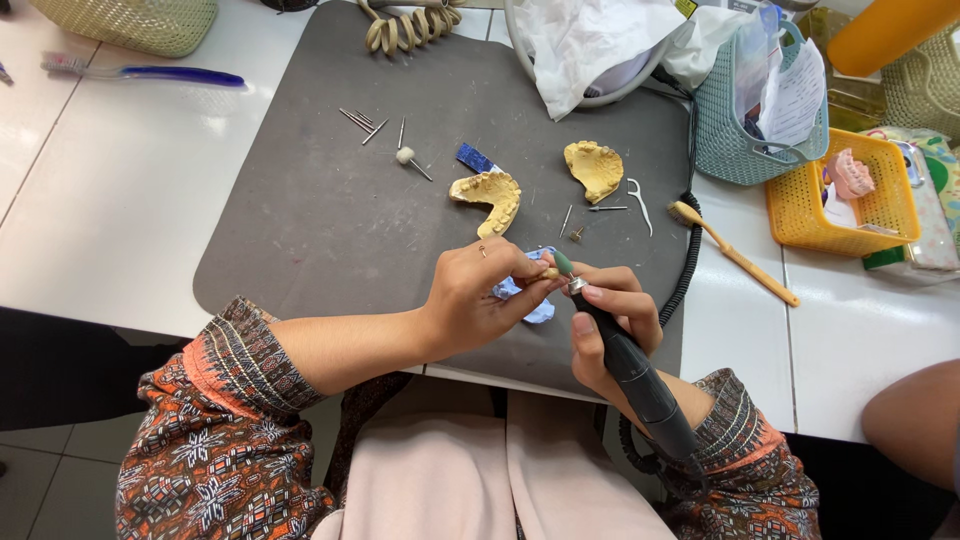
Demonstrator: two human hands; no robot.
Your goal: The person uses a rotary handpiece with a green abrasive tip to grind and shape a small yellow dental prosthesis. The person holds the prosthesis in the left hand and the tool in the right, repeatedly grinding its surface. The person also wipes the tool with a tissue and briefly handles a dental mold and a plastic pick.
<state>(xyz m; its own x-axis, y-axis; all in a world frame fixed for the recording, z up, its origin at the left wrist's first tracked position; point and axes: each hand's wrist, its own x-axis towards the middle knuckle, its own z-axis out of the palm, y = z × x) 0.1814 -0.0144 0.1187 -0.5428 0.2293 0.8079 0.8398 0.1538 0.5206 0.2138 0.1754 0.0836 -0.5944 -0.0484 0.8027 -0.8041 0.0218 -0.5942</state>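
Two hands work close together at the near edge of a gray mat (300,220) on the white desk (100,220). The left hand (475,300) pinches a small tan piece (549,273) over a blue cloth (520,290). The right hand (610,325) grips a black drill tool (640,380) with its green tip (563,262) just beside the piece. Two yellow teeth molds (490,195) lie farther back.
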